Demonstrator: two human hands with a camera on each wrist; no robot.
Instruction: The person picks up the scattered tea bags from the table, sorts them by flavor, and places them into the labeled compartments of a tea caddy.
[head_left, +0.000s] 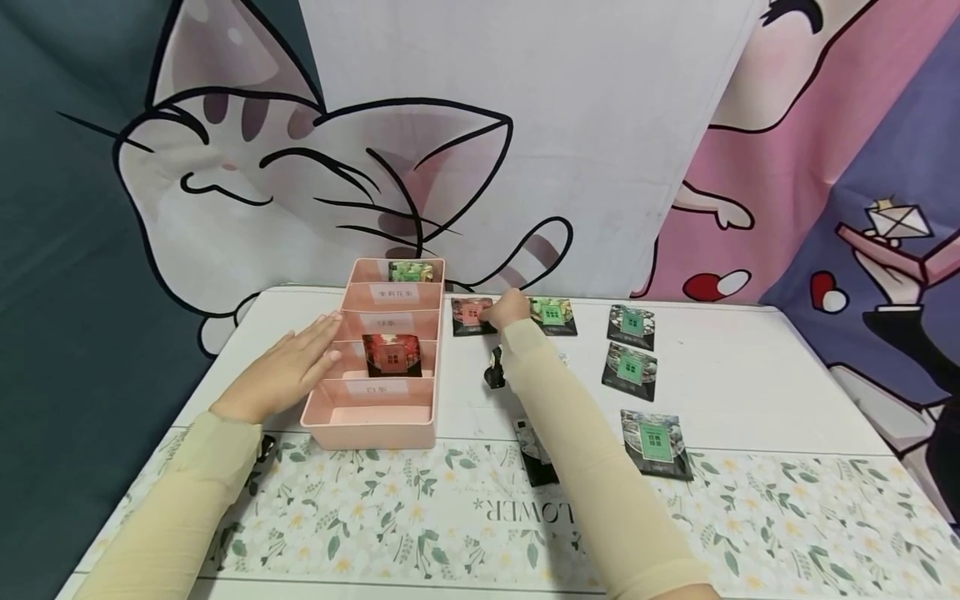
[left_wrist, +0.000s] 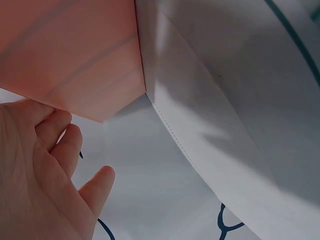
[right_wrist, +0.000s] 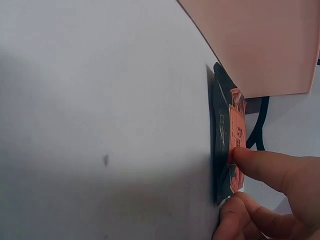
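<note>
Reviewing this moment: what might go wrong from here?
The right hand pinches the coral-labelled sachet near one end, so the grip might slip on lifting.
The left hand touches the side of the pink four-compartment organizer; a firm push could shift it.
The lime-green-labelled sachet lies just right of the right hand, so it may get nudged.

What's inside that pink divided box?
Inside the pink box, a green packet stands in the farthest compartment and a red packet in the second-nearest. The dividers hide the green packet's lower part and the compartment floors between both packets.
</note>
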